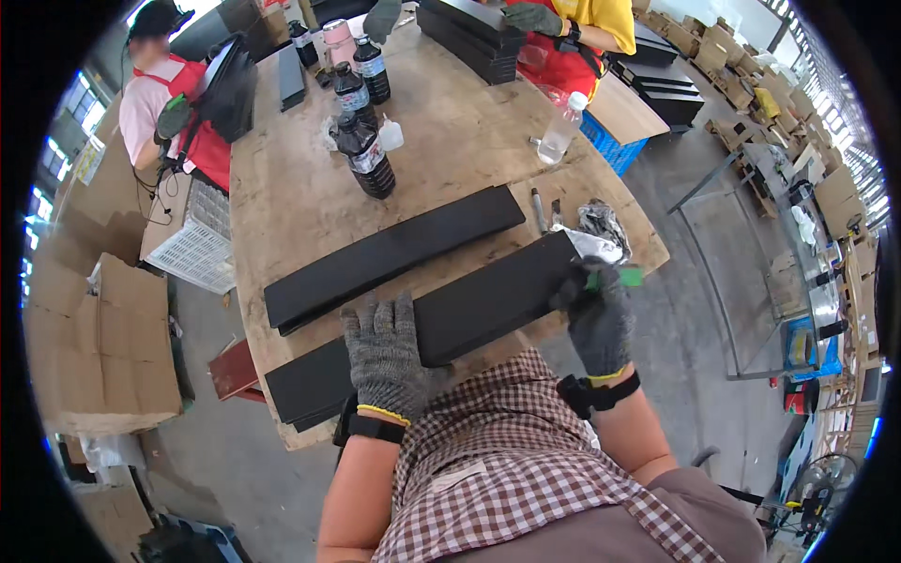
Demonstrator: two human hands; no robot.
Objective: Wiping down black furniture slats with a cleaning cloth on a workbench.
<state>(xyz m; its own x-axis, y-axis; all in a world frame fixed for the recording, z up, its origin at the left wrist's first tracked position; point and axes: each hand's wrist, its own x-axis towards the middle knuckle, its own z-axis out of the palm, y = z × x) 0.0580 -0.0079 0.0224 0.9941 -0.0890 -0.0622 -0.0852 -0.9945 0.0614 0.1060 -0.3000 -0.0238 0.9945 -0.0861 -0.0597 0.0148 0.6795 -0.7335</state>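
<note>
At the near edge of the bench (282,197), my left hand (383,352) lies flat on the long black panel (450,314) while my right hand (601,314) grips its end; overhanging, it could tip off.

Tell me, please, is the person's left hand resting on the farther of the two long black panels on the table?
No, the left hand lies flat on the nearer black panel, while the farther black panel sits untouched beyond it.

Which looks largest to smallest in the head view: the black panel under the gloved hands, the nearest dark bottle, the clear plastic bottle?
1. Black panel, by far the longest.
2. Nearest dark bottle.
3. Clear plastic bottle, slightly smaller; it stands farther off, so this rank is unsure.
</note>
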